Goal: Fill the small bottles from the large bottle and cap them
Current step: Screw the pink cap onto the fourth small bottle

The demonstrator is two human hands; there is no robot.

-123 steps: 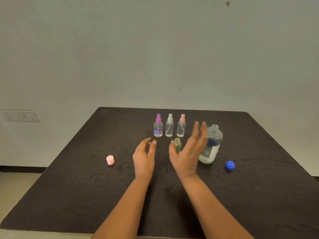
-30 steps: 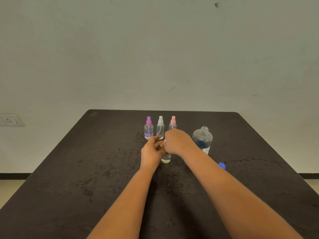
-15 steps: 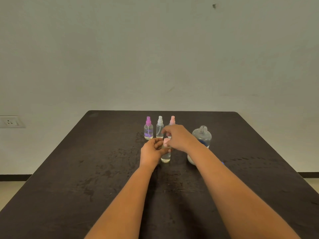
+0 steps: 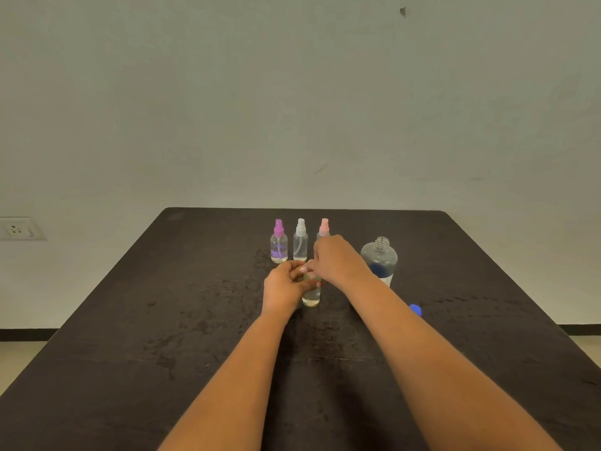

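Centre of frame, on the dark table [image 4: 156, 336]: a small clear bottle [image 4: 311, 296] stands upright, with a shallow layer of pale liquid showing at its base. The left hand [image 4: 282, 288] grips it from the left, fingers curled round its upper body. The right hand [image 4: 335, 259] comes in over the top with its fingertips bunched down on the neck. A sliver of pale pink cap [image 4: 308, 267] shows between the two hands, and the right hand appears to pinch it. Whether the cap is fully seated I cannot tell, as the knuckles hide the neck. Behind, in a row just above the hands, stand three capped spray bottles: purple-topped spray bottle [image 4: 278, 245], white-topped spray bottle [image 4: 300, 242] and pink-topped spray bottle [image 4: 324, 226], the last partly behind the right hand. The large bottle [image 4: 380, 255] stands right of centre, uncapped and upright. Its blue cap [image 4: 416, 310] lies lower right, partly hidden by the right forearm. A wall socket [image 4: 16, 228] sits at the left edge of the frame. Judgement: this is the capping step on the fourth small bottle, late in the task. The next move calls for a steady left hold while the right twists the cap home. The bottle must stay upright, or the fill will spill.
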